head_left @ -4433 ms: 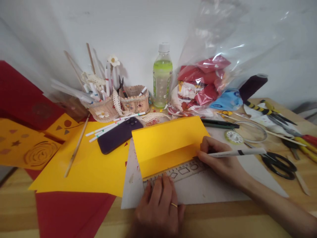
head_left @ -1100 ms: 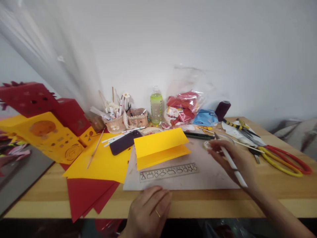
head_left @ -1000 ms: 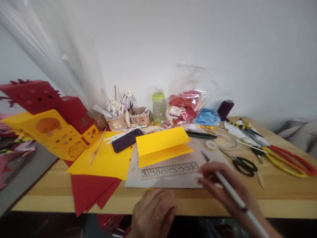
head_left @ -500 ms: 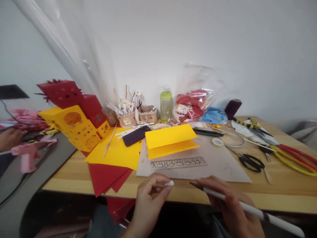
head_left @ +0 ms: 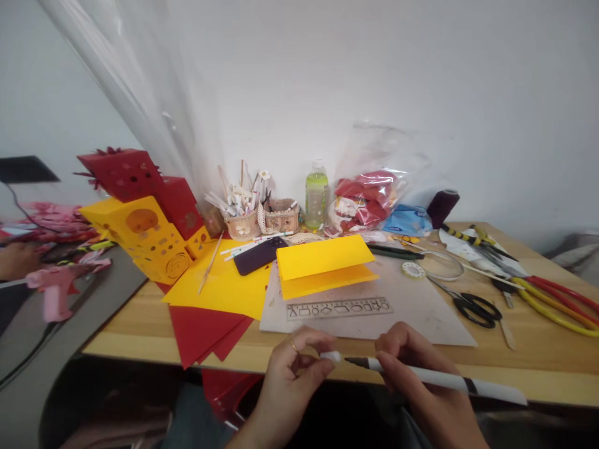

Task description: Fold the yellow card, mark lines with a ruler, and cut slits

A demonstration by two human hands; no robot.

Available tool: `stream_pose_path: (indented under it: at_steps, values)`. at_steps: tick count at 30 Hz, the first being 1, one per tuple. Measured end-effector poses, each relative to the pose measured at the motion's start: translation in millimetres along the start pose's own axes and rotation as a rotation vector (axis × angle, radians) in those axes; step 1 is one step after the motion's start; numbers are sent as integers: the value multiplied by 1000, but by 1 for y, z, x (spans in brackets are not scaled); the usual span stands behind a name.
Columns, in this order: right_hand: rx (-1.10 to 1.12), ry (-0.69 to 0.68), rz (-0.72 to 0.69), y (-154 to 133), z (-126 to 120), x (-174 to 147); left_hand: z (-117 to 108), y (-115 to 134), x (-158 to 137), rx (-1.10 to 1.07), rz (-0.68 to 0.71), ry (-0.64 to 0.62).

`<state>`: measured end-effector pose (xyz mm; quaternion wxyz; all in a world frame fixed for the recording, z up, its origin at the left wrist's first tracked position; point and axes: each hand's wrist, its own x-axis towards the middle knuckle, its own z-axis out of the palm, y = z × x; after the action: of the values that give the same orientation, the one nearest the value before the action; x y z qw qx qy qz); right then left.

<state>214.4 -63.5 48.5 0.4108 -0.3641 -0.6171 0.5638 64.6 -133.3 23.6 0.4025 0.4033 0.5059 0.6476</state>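
Note:
Between the thumb and fingers of my left hand [head_left: 299,368] is a small white cap [head_left: 331,356], pinched near the table's front edge. My right hand [head_left: 421,374] grips a white marker pen [head_left: 444,378] with a dark tip that points left. A small gap separates the tip from the cap. Just beyond my hands lies a clear stencil ruler [head_left: 339,308] with cut-out shapes, on a grey board [head_left: 421,330]. A folded yellow card [head_left: 322,257] stands partly open behind the ruler.
Scissors [head_left: 475,310], a tape roll [head_left: 413,269] and pliers [head_left: 556,299] lie on the right. At left are yellow and red paper figures [head_left: 140,237], yellow sheets [head_left: 219,293] and a dark phone [head_left: 262,254]. Another person's hand [head_left: 19,260] is near a pink glue gun [head_left: 56,290].
The marker has swung more level and moved left, bringing its tip close to the cap. My left hand has shifted slightly right with the cap.

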Motion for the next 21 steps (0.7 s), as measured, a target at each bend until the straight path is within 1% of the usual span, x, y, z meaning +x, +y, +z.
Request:
stream_pose_path:
  at_steps: [2, 4, 5, 8, 11, 13, 15, 19, 21]
  values:
    - [-9, 25, -26, -1, 0, 0, -1, 1, 1, -29, -32, -36]
    - [-13, 31, -78, -1, 1, -2, -2, 0, 2, -105, -82, -56]
    - [-5, 20, -105, -1, 1, -4, -2, -1, 3, -165, -118, -40]
    - [-8, -16, -169, -2, 2, -9, -1, -2, 5, -367, -224, 58]
    - [-131, -62, -247, -2, 0, -11, 1, 0, 6, -480, -278, 91]
    - [-204, -77, -271, -2, -1, -10, 3, 1, 6, -512, -295, 97]
    - [-247, -58, -252, -1, -2, -9, 3, 1, 6, -520, -292, 100]
    - [-330, -80, -228, 3, -3, -8, 3, -2, 5, -471, -270, 80]
    - [-311, -102, -182, 6, -4, -6, 3, -2, 4, -433, -285, 63]
